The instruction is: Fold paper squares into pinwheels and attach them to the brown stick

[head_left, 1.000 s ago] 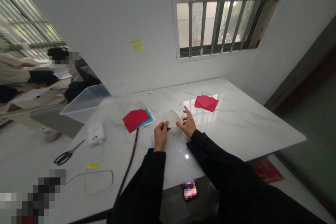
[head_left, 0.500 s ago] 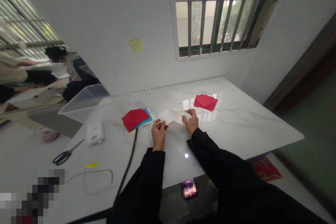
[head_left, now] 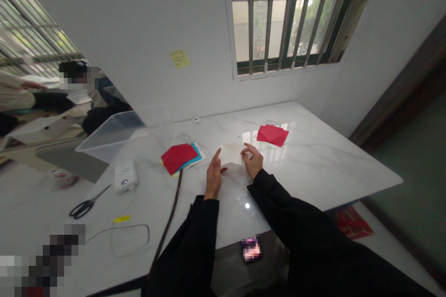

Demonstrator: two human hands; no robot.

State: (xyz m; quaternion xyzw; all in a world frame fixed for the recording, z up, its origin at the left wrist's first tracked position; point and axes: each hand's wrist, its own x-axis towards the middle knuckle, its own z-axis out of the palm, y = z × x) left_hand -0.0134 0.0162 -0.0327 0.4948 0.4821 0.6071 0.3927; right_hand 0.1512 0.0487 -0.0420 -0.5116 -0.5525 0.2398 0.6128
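A pale, off-white sheet of paper is between my hands above the marble-patterned table. My left hand is at the paper's left edge, index finger stretched out and thumb apart. At the right edge, my right hand has its fingers bent and pinches the paper. Left of my hands lies a stack of papers, a red sheet over a blue sheet and white ones. Beyond my right hand is a pile of red paper pieces.
At the left are black-handled scissors, a white device with a cable, and a clear plastic bin. A dark strip runs along the table. A phone-like object lies below the table edge. People sit far left.
My left hand has gone from bent fingers on the paper to straightened ones, moving slightly right. The paper looks flatter and lower. My right hand stays nearly in place, its fingers shifted a little.
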